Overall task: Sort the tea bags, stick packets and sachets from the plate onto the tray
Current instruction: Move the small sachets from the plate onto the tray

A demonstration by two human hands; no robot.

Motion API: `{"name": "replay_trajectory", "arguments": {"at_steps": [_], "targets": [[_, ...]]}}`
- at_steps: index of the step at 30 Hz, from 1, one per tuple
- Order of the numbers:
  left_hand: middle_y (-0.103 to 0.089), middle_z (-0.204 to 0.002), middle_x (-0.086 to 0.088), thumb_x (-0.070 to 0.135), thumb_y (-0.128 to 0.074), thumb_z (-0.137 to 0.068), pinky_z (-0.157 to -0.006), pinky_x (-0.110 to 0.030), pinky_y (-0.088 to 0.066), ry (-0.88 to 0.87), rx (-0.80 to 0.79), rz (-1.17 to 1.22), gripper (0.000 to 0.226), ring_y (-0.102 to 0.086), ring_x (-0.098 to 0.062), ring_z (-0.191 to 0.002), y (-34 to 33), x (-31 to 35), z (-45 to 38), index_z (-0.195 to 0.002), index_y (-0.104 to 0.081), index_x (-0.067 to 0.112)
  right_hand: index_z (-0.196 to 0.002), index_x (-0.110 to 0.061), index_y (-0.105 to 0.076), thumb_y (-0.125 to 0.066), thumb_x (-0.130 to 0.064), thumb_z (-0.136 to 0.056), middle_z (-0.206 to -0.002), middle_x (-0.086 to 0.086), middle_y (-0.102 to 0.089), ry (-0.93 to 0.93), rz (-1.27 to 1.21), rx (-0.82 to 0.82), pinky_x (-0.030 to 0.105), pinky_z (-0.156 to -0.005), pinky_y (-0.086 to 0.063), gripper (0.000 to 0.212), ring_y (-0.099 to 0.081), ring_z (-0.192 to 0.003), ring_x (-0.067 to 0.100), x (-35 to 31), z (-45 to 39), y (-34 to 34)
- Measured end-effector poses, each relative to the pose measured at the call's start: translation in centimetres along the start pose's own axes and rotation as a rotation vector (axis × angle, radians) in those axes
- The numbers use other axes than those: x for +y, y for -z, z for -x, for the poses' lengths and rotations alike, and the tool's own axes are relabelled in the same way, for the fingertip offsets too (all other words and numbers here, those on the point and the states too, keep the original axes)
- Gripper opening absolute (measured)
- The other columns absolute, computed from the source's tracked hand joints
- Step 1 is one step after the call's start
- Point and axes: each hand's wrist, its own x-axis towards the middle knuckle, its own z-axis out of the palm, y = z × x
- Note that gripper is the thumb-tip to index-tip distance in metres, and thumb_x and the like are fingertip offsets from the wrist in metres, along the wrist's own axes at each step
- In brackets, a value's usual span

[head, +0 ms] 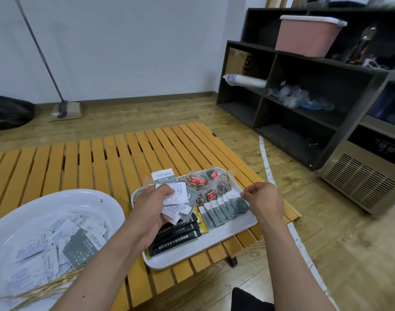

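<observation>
I am gripping a bunch of white and grey-green sachets [174, 199] in my left hand [152, 212], fingers curled round them, above the tray's [225, 240] left end. My right hand [265, 199] is hovering over the tray's right edge, fingertips pinched together; whether they hold anything I cannot tell. The slatted wooden desk [84, 162] is standing on a wood floor beside dark shelving [293, 86]. The tray is carrying tea bags [205, 182], a row of grey-green packets [223, 209] and black stick packets [176, 236]. The white plate [57, 198] at left is holding more sachets.
</observation>
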Motion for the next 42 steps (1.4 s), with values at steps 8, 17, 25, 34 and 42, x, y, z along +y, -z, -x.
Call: {"name": "replay_trajectory", "arguments": {"at_steps": [8,17,25,34,42], "targets": [[-0.079,-0.106,-0.007,0.010,-0.065,-0.097,-0.095,-0.052,-0.057,-0.065,-0.052,-0.120,0.025,-0.076,-0.028,-0.099,0.1,-0.2,0.4,-0.121,-0.067,0.015,-0.087,-0.028,-0.077,-0.074,-0.019,-0.088,-0.082,-0.004,-0.071,0.121,0.121,-0.197,0.024,-0.052,-0.040,0.009,-0.063,-0.069,0.015,-0.8,1.2,-0.6],[-0.080,-0.102,0.001,0.020,-0.078,-0.086,-0.082,-0.040,-0.061,-0.151,-0.088,-0.284,0.033,-0.078,-0.020,-0.091,0.1,-0.4,0.7,-0.118,-0.071,0.020,-0.093,-0.017,-0.079,-0.074,-0.041,-0.089,-0.080,-0.005,-0.077,0.239,-0.538,-0.508,0.019,-0.059,-0.048,0.025,-0.066,-0.065,0.003,-4.9,6.1,0.6],[-0.080,-0.102,0.000,0.032,-0.072,-0.092,-0.096,-0.048,-0.057,-0.149,-0.007,-0.263,0.026,-0.076,-0.023,-0.096,0.5,-0.3,0.1,-0.115,-0.074,0.020,-0.081,-0.010,-0.069,-0.073,-0.022,-0.092,-0.077,0.006,-0.073,0.146,-0.775,-0.532,0.026,-0.061,-0.047,0.017,-0.061,-0.067,0.014,-5.3,6.3,0.7],[-0.080,-0.102,-0.001,0.030,-0.071,-0.093,-0.087,-0.042,-0.060,-0.202,0.018,-0.278,0.026,-0.077,-0.022,-0.093,0.9,-0.3,-0.2,-0.116,-0.073,0.019,-0.070,-0.010,-0.073,-0.073,-0.037,-0.086,-0.077,-0.001,-0.075,0.153,-0.602,-0.450,0.034,-0.078,-0.048,0.031,-0.068,-0.078,0.011,-5.1,6.0,1.3],[-0.081,-0.099,0.001,0.031,-0.072,-0.093,-0.084,-0.040,-0.060,-0.186,0.019,-0.267,0.024,-0.077,-0.020,-0.090,1.2,-0.2,-0.5,-0.114,-0.073,0.021,-0.093,-0.016,-0.074,-0.078,-0.002,-0.080,-0.092,0.010,-0.075,0.022,-0.249,-0.520,0.034,-0.071,-0.061,0.019,-0.069,-0.072,0.022,-2.8,4.0,-0.8]]}}
